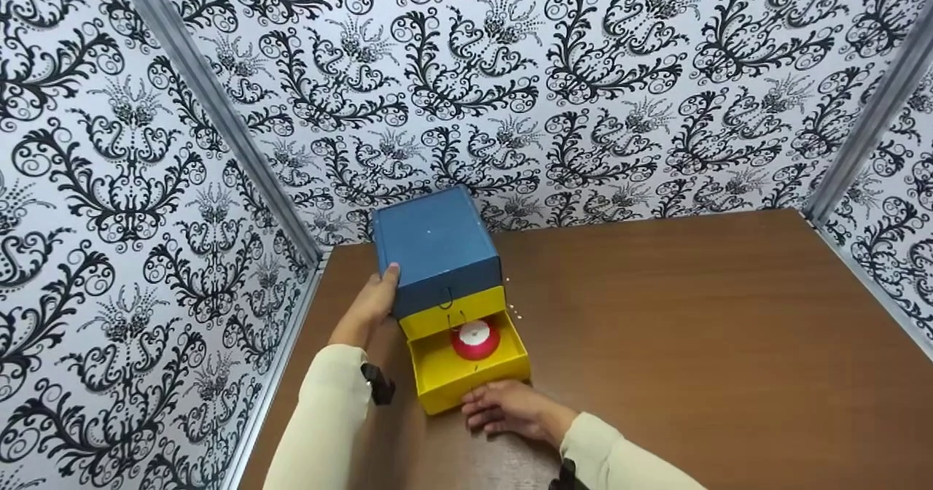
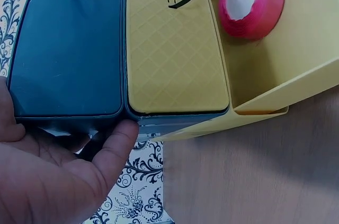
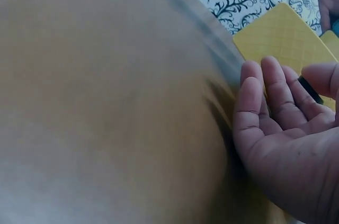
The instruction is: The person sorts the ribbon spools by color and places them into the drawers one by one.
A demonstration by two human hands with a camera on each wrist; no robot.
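Observation:
A drawer box with a blue upper part (image 1: 437, 235) stands at the table's back left. Below its blue front is a closed yellow drawer (image 2: 177, 49) with a black loop handle. The lowest yellow drawer (image 1: 437, 373) is pulled out. A roll of pink-red ribbon (image 1: 475, 340) with a white centre lies inside it. My left hand (image 1: 372, 302) presses against the box's left side, thumb at the top edge. At the front of the pulled-out drawer, my right hand (image 1: 514, 408) has its thumb and curled fingers about a black loop handle (image 3: 310, 89).
The brown table (image 1: 692, 344) extends to the right of the box. Patterned black-and-white walls (image 1: 583, 96) with grey metal strips stand behind and at both sides. Small white specks show beside the box's right edge.

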